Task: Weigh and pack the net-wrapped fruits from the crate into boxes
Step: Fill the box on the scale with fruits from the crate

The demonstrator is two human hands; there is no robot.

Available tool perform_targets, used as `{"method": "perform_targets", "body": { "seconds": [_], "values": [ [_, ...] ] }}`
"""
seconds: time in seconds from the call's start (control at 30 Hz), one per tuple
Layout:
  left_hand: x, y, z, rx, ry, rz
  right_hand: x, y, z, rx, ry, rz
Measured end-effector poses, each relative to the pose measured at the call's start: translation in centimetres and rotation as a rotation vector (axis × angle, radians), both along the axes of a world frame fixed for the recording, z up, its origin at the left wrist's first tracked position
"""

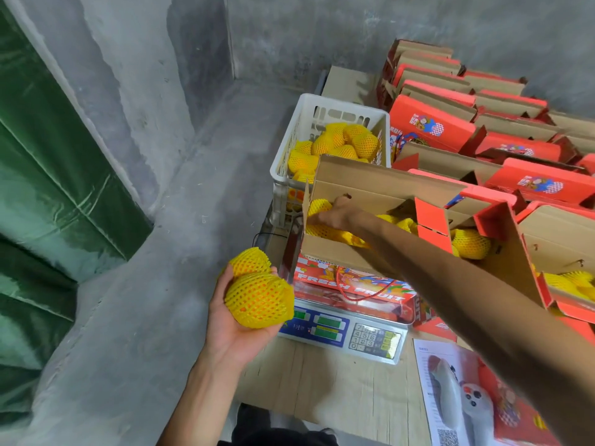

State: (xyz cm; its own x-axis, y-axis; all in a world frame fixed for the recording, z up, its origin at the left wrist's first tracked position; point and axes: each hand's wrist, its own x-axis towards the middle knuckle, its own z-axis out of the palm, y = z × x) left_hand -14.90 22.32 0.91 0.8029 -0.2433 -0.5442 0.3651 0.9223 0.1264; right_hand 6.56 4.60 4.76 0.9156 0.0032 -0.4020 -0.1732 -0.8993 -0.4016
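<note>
the left hand (238, 320) cups two fruits in yellow foam netting (257, 291), fingers curled under them, held just left of the silver digital scale (347, 329) on the wooden counter (322, 381). an open red-and-brown cardboard box (380, 201) sits on the scale with more netted fruits inside. the right hand (338, 214) reaches into that box, fingers curled over a netted fruit (318, 207) at its left end. behind stands a white slotted plastic crate (322, 123) of netted fruits, with rows of open red boxes (483, 130) to the right.
</note>
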Motion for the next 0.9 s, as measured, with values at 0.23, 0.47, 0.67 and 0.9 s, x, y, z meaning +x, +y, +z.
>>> {"method": "perform_targets", "body": {
  "seconds": [0.23,0.47,0.67,0.9],
  "values": [
    [-0.3,0.5,-0.4,-0.018,-0.005,0.035,0.4,0.4,-0.7,0.134,-0.039,-0.031],
    [-0.4,0.3,0.1,-0.052,-0.086,0.034,-2.4,-2.0,4.1,0.268,-0.244,-0.062],
    [-0.1,0.0,0.9,-0.082,-0.223,0.032,-6.6,-3.7,7.2,0.702,-0.100,-0.153],
    [-0.2,1.0,1.3,-0.015,-0.255,0.080,-8.5,-3.8,7.0,0.763,-0.075,-0.141]
  ]
}}
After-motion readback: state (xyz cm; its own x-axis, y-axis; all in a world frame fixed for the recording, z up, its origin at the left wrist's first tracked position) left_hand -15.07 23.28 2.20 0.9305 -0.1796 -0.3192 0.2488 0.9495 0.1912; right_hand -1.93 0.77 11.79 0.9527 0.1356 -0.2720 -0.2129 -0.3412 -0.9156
